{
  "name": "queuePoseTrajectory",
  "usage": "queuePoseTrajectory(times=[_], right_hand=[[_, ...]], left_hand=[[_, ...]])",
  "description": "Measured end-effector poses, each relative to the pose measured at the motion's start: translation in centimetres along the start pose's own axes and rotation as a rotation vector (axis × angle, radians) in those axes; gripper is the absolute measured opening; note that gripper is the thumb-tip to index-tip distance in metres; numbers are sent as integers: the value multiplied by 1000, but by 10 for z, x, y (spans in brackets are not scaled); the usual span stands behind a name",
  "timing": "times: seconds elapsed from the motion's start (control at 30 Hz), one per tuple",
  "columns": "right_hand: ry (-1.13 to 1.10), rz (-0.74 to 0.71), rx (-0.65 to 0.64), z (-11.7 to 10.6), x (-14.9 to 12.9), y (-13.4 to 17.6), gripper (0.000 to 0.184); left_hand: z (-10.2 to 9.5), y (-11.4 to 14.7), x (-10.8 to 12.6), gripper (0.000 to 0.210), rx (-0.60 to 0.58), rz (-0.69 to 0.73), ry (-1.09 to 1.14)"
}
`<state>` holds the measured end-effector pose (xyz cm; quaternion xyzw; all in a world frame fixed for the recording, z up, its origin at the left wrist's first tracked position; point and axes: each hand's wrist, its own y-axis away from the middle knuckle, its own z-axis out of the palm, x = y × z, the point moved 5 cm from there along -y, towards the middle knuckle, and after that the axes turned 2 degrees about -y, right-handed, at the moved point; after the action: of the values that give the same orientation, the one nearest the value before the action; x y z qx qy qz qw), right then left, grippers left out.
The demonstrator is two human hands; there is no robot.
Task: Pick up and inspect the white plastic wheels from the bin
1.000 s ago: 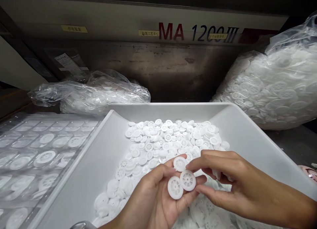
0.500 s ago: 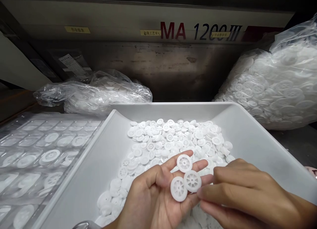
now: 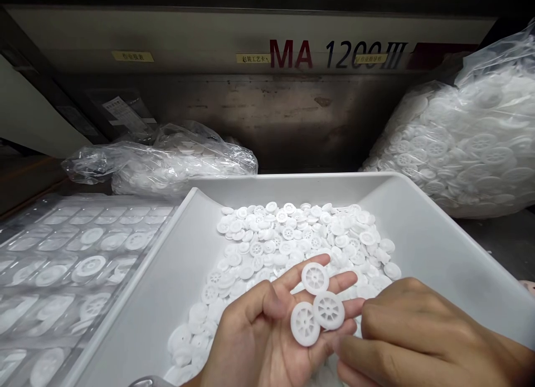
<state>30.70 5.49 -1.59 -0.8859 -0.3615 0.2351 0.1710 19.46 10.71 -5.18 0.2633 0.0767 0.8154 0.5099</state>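
Observation:
My left hand (image 3: 273,339) is palm up above the tray, with three white spoked plastic wheels resting on it. The upper wheel (image 3: 315,278) lies across the fingers. Below it, the right-hand wheel (image 3: 329,310) and the left-hand wheel (image 3: 305,324) touch at their rims. Close beside the left fingertips is my right hand (image 3: 412,334), its fingers curled and drawn together. Whatever it may hold is hidden. Under both hands, many similar small wheels (image 3: 288,232) lie heaped in the light grey tray (image 3: 443,247).
To the left stands a clear plastic blister tray (image 3: 79,289) with white parts in its pockets. Behind it lies a clear bag of white parts (image 3: 179,164). A large full bag of wheels (image 3: 472,147) stands at the right. A machine panel (image 3: 234,35) crosses the back.
Both hands have shifted slightly right and down in the view. The right fingertips sit a little lower beside the wheels. The same three wheels remain on the left hand.

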Motion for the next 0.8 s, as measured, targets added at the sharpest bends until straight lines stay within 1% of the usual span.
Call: queuePoseTrajectory(times=[0.1,0.2,0.27,0.33,0.43,0.53,0.6,0.7,0.8], right_hand=[[17,34,-23,-2,0,-4,23],[14,67,-60,-4,0,-11,24],[34,91,-36,-6,2,-15,21],[71,106,15,-7,4,-16,19],[88,124,44,-5,7,-15,15],[46,143,51,-3,10,-12,11],[31,154,62,-3,11,-9,9],[23,168,70,-2,13,-4,17],[5,186,31,0,15,-2,21]], left_hand=[[-2,0,0,57,6,2,9],[-4,0,-2,61,61,-9,10],[-3,-1,-4,66,67,-23,4],[-1,-2,-4,68,62,-26,-15],[3,-3,-2,57,46,-7,-42],[5,-4,-2,44,37,0,-48],[5,-5,-2,43,41,11,-49],[2,-6,-2,49,65,36,-23],[-2,-5,-2,55,102,32,13]])
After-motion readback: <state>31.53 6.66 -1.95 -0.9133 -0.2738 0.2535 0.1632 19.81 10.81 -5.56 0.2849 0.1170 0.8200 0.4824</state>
